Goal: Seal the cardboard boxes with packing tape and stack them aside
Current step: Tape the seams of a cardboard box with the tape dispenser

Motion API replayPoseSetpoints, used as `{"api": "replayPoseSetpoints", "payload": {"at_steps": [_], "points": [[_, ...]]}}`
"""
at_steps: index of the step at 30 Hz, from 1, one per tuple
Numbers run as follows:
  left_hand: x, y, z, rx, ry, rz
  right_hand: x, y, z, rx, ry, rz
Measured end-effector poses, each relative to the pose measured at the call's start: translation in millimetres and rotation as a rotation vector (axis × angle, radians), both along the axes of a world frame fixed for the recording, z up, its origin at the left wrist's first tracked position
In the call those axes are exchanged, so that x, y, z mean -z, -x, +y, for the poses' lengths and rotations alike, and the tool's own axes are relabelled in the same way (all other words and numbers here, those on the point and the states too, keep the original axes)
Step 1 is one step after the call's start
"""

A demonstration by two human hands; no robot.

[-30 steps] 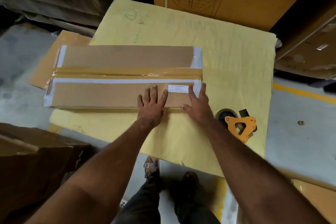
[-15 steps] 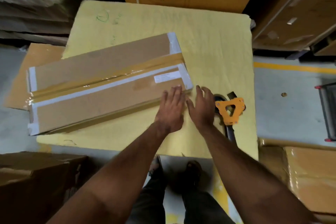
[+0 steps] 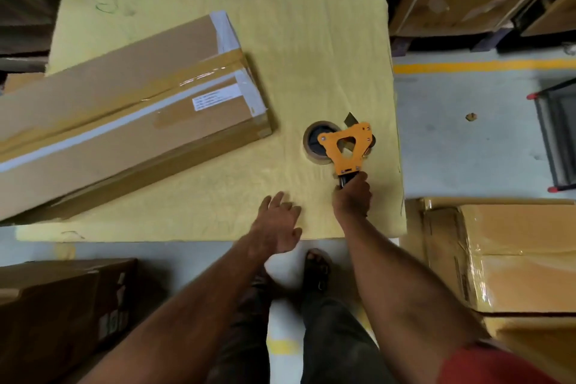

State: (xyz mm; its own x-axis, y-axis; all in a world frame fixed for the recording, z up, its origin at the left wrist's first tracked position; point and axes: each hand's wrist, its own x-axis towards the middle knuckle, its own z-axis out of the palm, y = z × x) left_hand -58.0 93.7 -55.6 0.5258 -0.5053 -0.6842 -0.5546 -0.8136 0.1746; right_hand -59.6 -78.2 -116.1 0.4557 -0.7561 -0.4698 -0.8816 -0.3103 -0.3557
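Since the earlier frames, both hands have left the cardboard box (image 3: pixel 131 115), which now lies skewed on the left of the yellow pad (image 3: pixel 311 40), its far end angled away and its near-left end running past the pad's left edge and out of view. Brown tape runs along its top seam. Well to its right, the right hand (image 3: pixel 352 196) has closed round the black handle of the orange tape dispenser (image 3: pixel 344 146), which rests on the pad close to the right edge. Between box and dispenser, the left hand (image 3: pixel 277 224) hovers near the pad's front edge, fingers loosely spread, holding nothing. Bare pad lies open beyond the dispenser. Wrapped cartons (image 3: pixel 514 252) crowd the right, and a dark carton (image 3: pixel 62 305) sits front-left.
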Motion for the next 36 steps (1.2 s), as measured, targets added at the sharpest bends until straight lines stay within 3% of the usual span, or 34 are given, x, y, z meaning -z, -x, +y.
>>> {"api": "replayPoseSetpoints", "payload": {"at_steps": [3,6,11,14,16,19,23,31,36], "points": [[-11.3,-3.8,5.2,-0.139,0.017,-0.002,-19.4,-2.8,-6.9,-0.081,-0.054,-0.035],[-42.2,-18.3,-0.9,-0.426,0.121,0.077,-60.2,-5.3,-4.8,-0.147,-0.123,-0.232],[-126.6,-62.1,-9.0,-1.075,0.592,0.135,-174.2,-40.6,8.2,-0.244,-0.332,-0.522],[-173.7,-102.9,0.2,-1.674,0.961,0.523,-231.3,-65.3,25.7,-0.335,-0.479,-0.603],[-199.2,-132.3,7.7,-1.831,1.179,0.852,-259.8,-76.9,38.1,-0.363,-0.592,-0.641],[-237.3,-163.0,19.9,-1.737,1.370,1.073,-288.9,-94.9,54.1,-0.413,-0.750,-0.682],[-260.1,-189.5,34.4,-1.570,1.408,1.117,-304.1,-119.3,65.7,-0.448,-0.755,-0.694],[-232.0,-256.8,71.6,-1.517,1.378,1.307,-301.6,-176.7,89.3,-0.453,-0.785,-0.686],[-226.9,-291.5,88.1,-1.425,1.511,1.364,-300.1,-210.0,99.2,-0.432,-0.752,-0.682]]}}
